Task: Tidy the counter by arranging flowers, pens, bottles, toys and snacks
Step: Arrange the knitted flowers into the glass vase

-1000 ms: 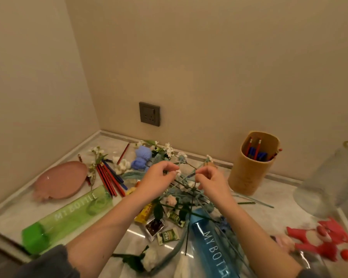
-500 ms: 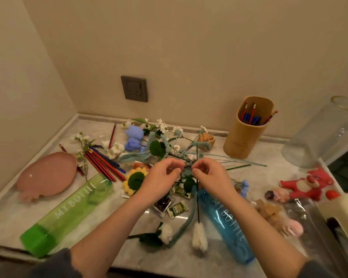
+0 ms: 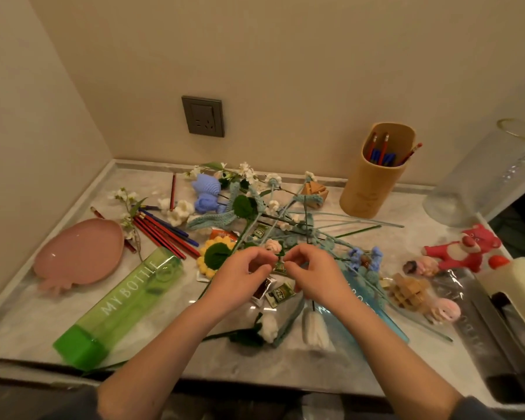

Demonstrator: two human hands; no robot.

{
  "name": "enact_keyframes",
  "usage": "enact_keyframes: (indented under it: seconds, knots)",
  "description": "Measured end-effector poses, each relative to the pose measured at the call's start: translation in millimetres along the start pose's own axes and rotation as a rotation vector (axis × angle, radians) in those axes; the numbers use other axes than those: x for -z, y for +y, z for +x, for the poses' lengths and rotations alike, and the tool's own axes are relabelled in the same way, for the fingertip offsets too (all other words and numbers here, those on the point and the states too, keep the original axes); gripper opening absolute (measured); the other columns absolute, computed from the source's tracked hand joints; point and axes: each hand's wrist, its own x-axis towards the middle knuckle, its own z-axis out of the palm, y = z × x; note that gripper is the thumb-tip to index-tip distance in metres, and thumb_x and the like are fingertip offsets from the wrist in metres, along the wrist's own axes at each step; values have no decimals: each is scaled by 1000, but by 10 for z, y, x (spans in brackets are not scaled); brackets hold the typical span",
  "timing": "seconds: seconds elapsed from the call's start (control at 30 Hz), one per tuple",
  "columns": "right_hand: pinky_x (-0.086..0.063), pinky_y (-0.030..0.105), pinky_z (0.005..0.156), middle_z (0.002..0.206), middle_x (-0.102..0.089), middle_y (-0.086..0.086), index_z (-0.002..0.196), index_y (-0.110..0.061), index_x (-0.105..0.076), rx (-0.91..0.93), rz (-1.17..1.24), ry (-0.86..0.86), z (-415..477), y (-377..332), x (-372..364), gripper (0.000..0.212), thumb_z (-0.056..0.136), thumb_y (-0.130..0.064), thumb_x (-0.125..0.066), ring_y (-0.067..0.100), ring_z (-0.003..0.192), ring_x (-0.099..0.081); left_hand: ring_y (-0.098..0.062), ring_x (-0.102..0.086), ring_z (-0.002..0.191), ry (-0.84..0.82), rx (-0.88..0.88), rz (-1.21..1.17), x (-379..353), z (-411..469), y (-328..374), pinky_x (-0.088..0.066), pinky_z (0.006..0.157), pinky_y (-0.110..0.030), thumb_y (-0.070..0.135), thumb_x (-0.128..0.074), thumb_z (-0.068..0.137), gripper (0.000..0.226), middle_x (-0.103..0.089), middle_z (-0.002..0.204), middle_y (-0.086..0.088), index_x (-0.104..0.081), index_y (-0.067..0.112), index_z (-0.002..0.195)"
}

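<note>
The worktop (image 3: pixel 170 344) has a polished, grey-veined stone surface that reflects the light. The green bottle (image 3: pixel 125 298) and the blue bottle (image 3: pixel 373 316) are of translucent, shiny plastic. The pink plate (image 3: pixel 79 256) is smooth and glossy, perhaps ceramic. The sunflower (image 3: pixel 215 256) and the blue flower (image 3: pixel 206 192) are crocheted yarn, soft and matt. The pen holder (image 3: pixel 373 177) has a matt, wood-like finish. The vase (image 3: pixel 485 177) is clear glass. The snack packets (image 3: pixel 281 294) are shiny foil.
</note>
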Motion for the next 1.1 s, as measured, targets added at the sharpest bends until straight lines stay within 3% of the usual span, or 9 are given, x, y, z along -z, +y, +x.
enact_keyframes:
  seconds: [0.17, 0.33, 0.5, 0.63, 0.87, 1.03, 1.1]
  knots:
    - [-56, 40, 59, 84, -65, -1, 86, -33, -59, -14, 24, 17, 93, -152, -84, 10, 90, -24, -60, 21, 70, -67, 1, -63, 87, 118, 5, 94, 208, -1, -91, -53, 81, -27, 16, -63, 88, 25, -67, 93, 19, -63, 41, 92]
    - [-52, 30, 42, 88, -66, 9, 106, -16, -56, -148, 283, 46, 264, -263, -177, 11, 94, -16, -55, 18, 53, -66, -14, -57, 110, 205, 41, 472, 337, 182, -190, -51, 90, -39, 28, -62, 89, 39, -58, 123, 7, -52, 31, 127]
    - [-46, 24, 38, 89, -69, 14, 104, -7, -57, -337, 555, -53, 367, -343, -224, 16, 99, -20, -52, 15, 45, -61, -21, -56, 110, 204, 30, 683, 316, 332, -246, -51, 87, -39, 34, -59, 90, 48, -63, 116, 3, -44, 31, 135]
    - [-44, 22, 37, 76, -70, 10, 100, -7, -60, -381, 694, -56, 449, -358, -231, 9, 97, -14, -55, 14, 44, -60, -20, -58, 105, 198, 51, 644, 318, 422, -238, -52, 83, -40, 31, -57, 90, 45, -63, 110, 4, -45, 33, 134]
    - [-44, 19, 38, 71, -65, 8, 102, -3, -63, -449, 849, -98, 552, -418, -254, 12, 93, -10, -61, 12, 48, -59, -17, -62, 93, 194, 75, 450, 295, 506, -171, -47, 68, -32, 38, -44, 98, 34, -64, 103, 5, -46, 28, 131]
    - [-49, 24, 44, 63, -68, 7, 97, -6, -58, -360, 705, -112, 596, -497, -235, 6, 93, -9, -59, 19, 55, -61, -12, -59, 68, 248, 55, 268, 330, 524, -77, -46, 61, -35, 42, -35, 100, 19, -60, 75, 6, -47, 28, 101]
    - [-50, 27, 44, 73, -68, 12, 103, -6, -53, -289, 643, -73, 589, -530, -224, 10, 94, -8, -57, 20, 55, -64, -13, -55, 66, 263, 21, 181, 341, 537, -29, -44, 59, -35, 41, -34, 101, 19, -57, 72, 5, -45, 30, 89]
